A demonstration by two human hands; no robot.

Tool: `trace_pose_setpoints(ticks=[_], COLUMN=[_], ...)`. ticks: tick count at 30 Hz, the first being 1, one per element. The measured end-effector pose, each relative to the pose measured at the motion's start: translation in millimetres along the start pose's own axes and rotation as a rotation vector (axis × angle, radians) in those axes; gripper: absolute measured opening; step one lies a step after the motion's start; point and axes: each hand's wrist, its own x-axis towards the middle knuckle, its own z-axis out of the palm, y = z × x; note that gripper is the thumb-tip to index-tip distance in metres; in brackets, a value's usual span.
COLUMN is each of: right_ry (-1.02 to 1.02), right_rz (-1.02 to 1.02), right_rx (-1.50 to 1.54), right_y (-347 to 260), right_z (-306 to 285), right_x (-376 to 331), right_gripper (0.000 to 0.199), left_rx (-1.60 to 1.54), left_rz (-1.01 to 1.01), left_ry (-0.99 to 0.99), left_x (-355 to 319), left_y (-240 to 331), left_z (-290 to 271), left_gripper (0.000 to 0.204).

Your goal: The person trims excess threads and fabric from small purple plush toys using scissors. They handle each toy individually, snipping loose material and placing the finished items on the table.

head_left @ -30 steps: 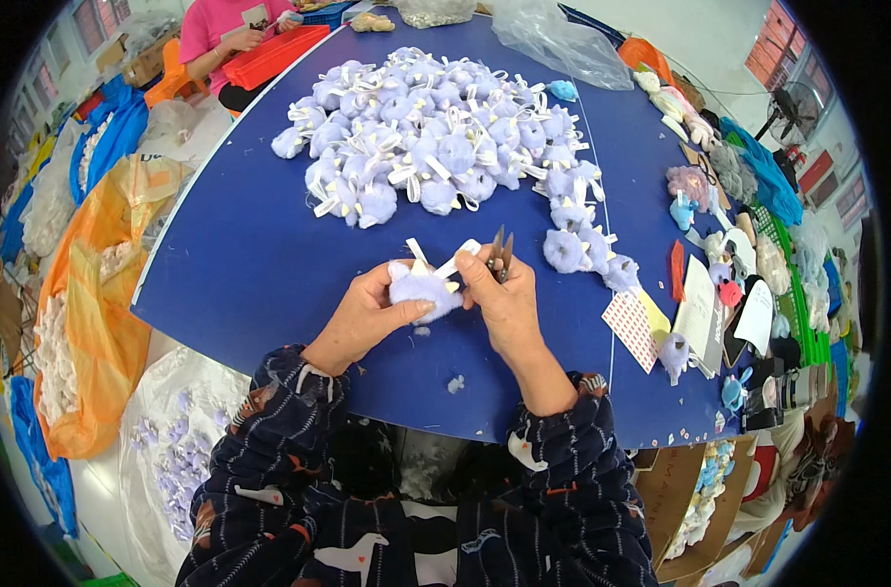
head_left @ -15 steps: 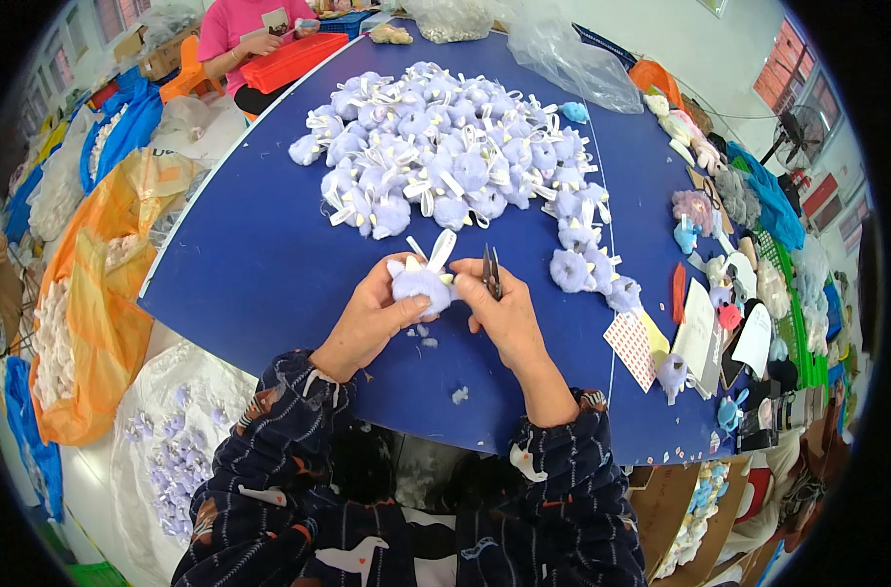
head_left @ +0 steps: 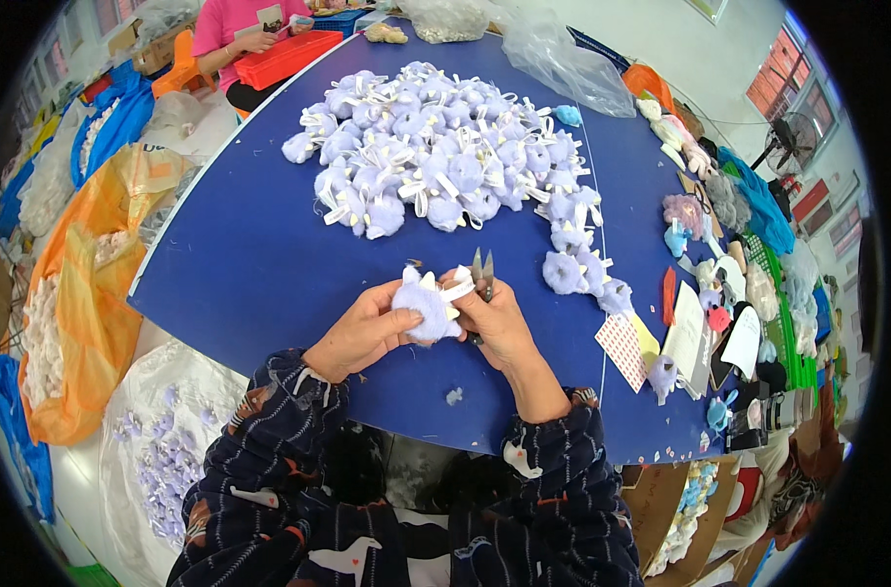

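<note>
- Across the middle: a big blue desk [head_left: 259,245], bare near the left edge.
- On the floor at the left: a big orange bag [head_left: 108,333], open, with white fluffy things inside.
- At the bottom left: a see-through bag [head_left: 122,474] full of tiny purple pieces.
- On the far part of the desk: a heap of soft purple toys [head_left: 435,152] with white loops, plus a short row at its right side.
- By the desk's far left edge: a red tray [head_left: 289,59], next to a person in pink [head_left: 215,34].
- Over the near part of the desk: the left hand [head_left: 359,331], pinching one purple toy [head_left: 424,308], thumb on its front.
- Just beside it: the right hand [head_left: 499,323], curled up, pinching a white ribbon [head_left: 456,290] by the toy's top right and holding scissors [head_left: 488,269], blades up and a bit apart, grip mostly hidden.
- Between both hands: that same toy, with pale pointy bits.
- Below, on the desk: a little fluff [head_left: 454,396].
</note>
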Motion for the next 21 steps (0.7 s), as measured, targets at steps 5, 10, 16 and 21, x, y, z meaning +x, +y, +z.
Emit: trace_pose_setpoints(ticks=[5,10,16,21], right_ry=[0.176,0.243,0.235,0.205], right_rz=[0.017,-0.004,-0.016,0.004], right_rx=[0.163,0.343,0.244,0.116], right_y=[16.6,14.8,8.2,6.1], right_z=[12.3,15.1,6.5,10.6], right_x=[1.7,1.0,2.7,-0.3], right_gripper=[0.020,0.019,0.022,0.024], left_rx=[0.018,-0.009,-0.171,-0.229], left_rz=[0.097,0.167,0.312,0.385], left_ry=[0.076,0.129,0.179,0.155], left_x=[6.6,8.1,6.6,8.6], left_y=[-10.0,-7.3,3.1,6.6], left_z=[-0.4,-1.8,-4.4,-6.1], left_gripper=[0.035,0.036,0.047,0.050])
